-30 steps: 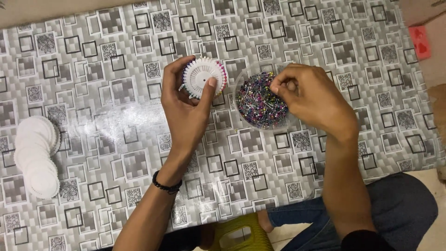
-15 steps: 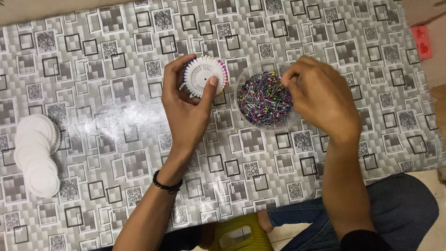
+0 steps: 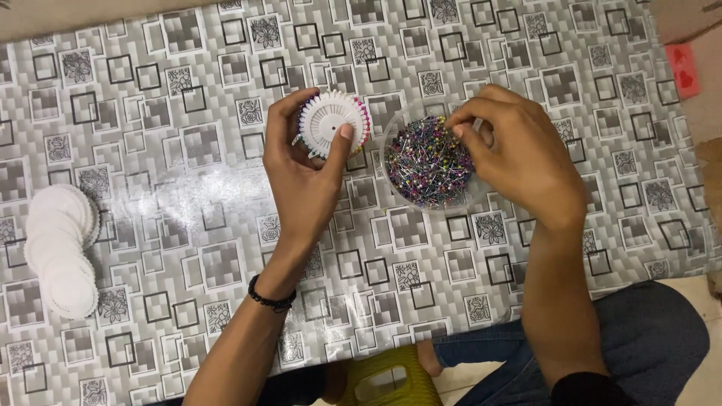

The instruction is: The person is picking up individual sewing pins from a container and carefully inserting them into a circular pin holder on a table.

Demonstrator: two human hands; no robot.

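While my left hand (image 3: pixel 304 177) grips the white pin wheel (image 3: pixel 331 124) near the table's (image 3: pixel 188 248) far edge, my right hand (image 3: pixel 519 154) pinches its fingertips together over the bowl (image 3: pixel 429 162) of pins just beside it. White discs (image 3: pixel 60 248) lie by the left edge.

- White round pin wheel (image 3: pixel 329 120), coloured pin heads around its rim, held just above the worktop.
- Clear dish (image 3: pixel 398 192) just beside it, heaped with coloured-headed pins (image 3: pixel 425 165).
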